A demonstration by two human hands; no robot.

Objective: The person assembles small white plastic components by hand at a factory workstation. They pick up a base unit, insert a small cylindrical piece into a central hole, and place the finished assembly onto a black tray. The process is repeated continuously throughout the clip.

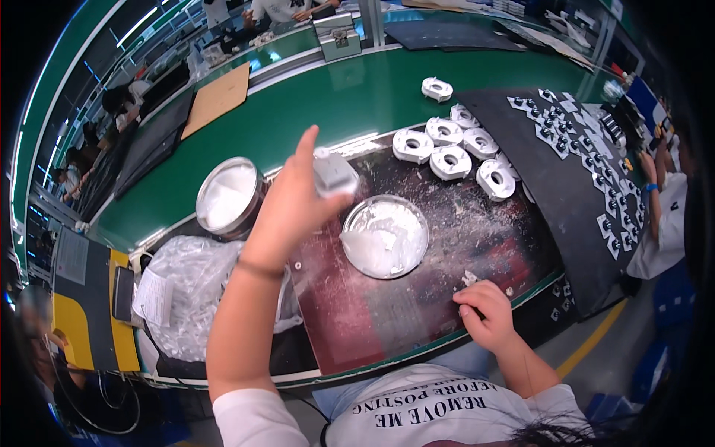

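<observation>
My left hand (290,197) is raised over the far part of the worktop, its index finger stretched up and its thumb out to the right. Between them is a blurred white and grey block-shaped part (335,175), which the hand appears to grip; the other fingers are hidden. A round metal dish (423,249) of white paste lies below and right of that hand, with a translucent white scraper-like piece (361,246) in it. My right hand (488,316) rests near the front edge with curled fingers, beside white crumbs (469,278). Whatever it might hold is hidden.
Several white oval parts with ring-shaped centres (450,162) sit at the back right. Beyond them a black board (514,149) carries many small white and black pieces. Left are another metal bowl (257,182) with white contents and a clear plastic bag (190,290). People work nearby.
</observation>
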